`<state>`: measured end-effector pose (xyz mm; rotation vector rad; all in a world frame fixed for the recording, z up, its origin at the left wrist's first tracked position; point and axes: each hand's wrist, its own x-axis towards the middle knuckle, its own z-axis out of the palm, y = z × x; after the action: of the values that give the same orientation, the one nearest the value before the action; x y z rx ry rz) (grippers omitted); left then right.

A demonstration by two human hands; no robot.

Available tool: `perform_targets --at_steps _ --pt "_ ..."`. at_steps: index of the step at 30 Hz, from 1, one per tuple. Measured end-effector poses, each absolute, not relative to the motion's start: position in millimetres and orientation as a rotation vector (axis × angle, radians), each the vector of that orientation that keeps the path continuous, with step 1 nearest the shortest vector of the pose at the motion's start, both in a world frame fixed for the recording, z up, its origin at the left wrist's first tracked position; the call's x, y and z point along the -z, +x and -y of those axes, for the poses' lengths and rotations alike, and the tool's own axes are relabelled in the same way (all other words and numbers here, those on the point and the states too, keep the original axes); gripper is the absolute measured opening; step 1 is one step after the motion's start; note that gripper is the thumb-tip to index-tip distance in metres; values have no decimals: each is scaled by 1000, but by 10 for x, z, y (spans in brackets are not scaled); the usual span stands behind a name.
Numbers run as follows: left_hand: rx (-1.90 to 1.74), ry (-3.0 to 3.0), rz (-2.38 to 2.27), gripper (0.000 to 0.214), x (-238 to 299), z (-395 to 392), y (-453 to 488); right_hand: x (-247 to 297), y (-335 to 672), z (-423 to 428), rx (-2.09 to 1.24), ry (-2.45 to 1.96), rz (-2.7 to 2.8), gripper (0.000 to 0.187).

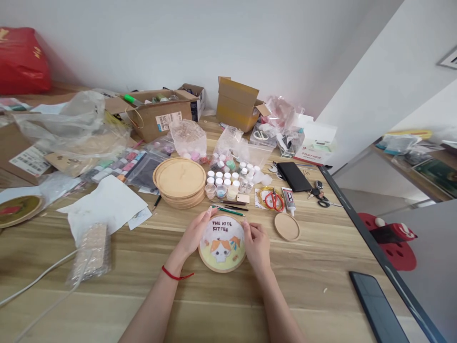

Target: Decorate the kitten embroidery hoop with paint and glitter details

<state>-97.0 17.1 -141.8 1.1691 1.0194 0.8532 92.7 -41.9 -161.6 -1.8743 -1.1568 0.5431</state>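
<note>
Between my hands is a round wooden-rimmed craft plaque point(222, 247) with a kitten picture and dark lettering that reads roughly "THE KITE KITTEN". My left hand point(195, 232) grips its left rim, a red cord round the wrist. With fingers curled, my right hand point(257, 245) holds the right rim. Just beyond the plaque lie a green pencil point(230, 211) and dark slim tools point(235, 205). Farther off stand several small white-lidded jars point(227, 183). A stack of round wooden trays point(179, 181) is at the upper left of the plaque.
Right of my hands are a small round wooden tray point(287, 226), red-handled pliers point(274, 200), a glue tube point(289, 200) and a black pouch point(294, 176). A phone point(377, 307) lies near the right edge. Cardboard boxes point(237, 105) line the wall; bubble-wrapped pieces point(93, 250) and a white cable point(39, 276) are left.
</note>
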Motion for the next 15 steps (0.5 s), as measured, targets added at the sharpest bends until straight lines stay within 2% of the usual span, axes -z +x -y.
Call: perform_targets --at_steps 9,15 --pt "-968 1039 -1074 60 1416 -203 -955 1649 953 411 -531 -1861 1201 49" --pt "-1521 695 -1516 38 1393 -289 -1159 1658 975 398 -566 -1867 1214 48"
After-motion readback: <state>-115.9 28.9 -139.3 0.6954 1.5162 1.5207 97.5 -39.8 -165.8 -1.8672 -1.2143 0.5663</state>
